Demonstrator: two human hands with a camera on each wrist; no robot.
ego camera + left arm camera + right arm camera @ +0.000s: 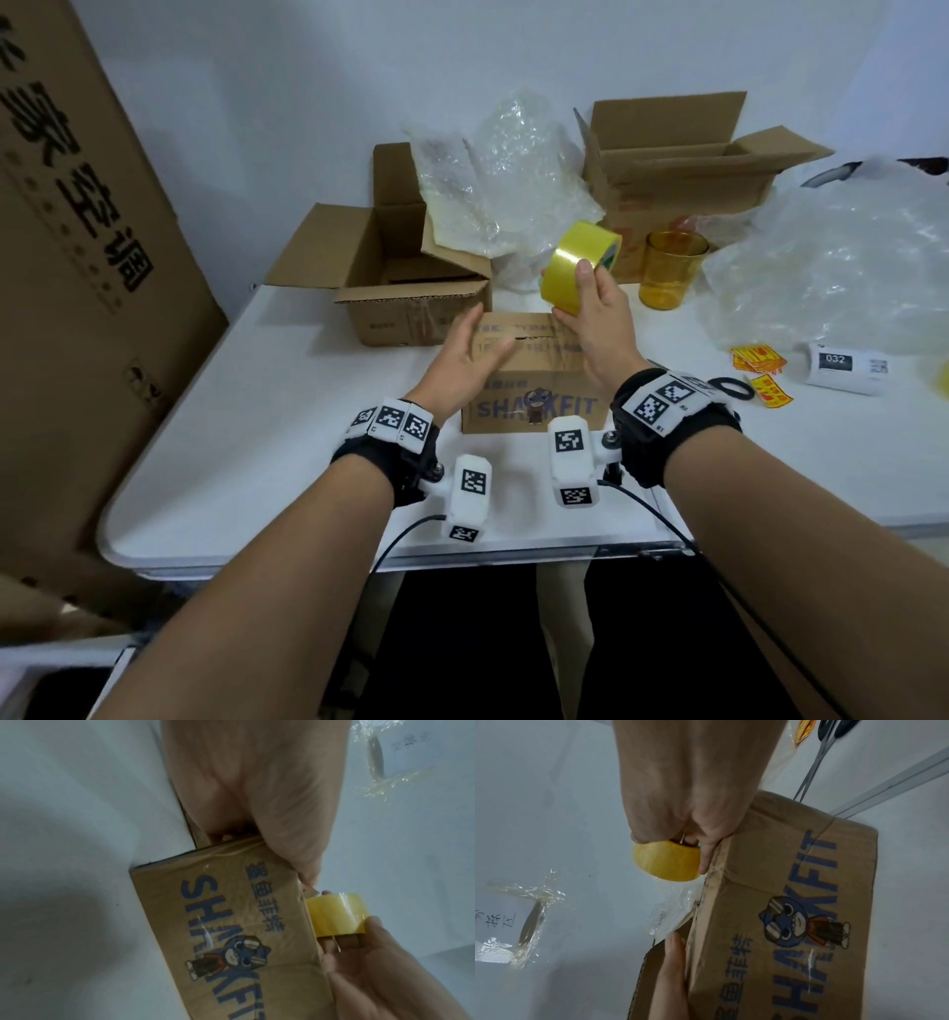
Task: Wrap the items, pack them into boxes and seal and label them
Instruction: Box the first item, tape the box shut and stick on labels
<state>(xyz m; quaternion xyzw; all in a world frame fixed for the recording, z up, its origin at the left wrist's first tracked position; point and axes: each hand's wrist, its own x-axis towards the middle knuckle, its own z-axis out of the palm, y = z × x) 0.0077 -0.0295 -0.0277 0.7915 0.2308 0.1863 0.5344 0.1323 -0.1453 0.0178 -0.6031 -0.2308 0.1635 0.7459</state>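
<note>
- At the far left we see a tall cardboard carton (77, 257) standing beside the white table (287, 462).
- Toward the back left of the table sits an open box (390, 288) with its flaps up, and crumpled plastic wrap (508, 174) rises behind it.
- Our left hand (470, 354) lies with straight, relaxed fingers against the left side of the top of the closed SHARKFIT box (534, 380), gripping nothing.
- That printed box stands near the front middle of the table, its top flaps folded down.
- Our right hand (595, 318) grasps the yellow tape roll (577, 264), thumb on the outer band and fingers through the core, holding it just over the box's far right top edge.
- Behind it stands an amber glass (670, 270), in front of a second open box (683, 169).
- Further right lies a heap of bubble wrap (847, 267); near it are yellow stickers (760, 362), scissors (729, 386) and a white label roll (845, 367).
</note>
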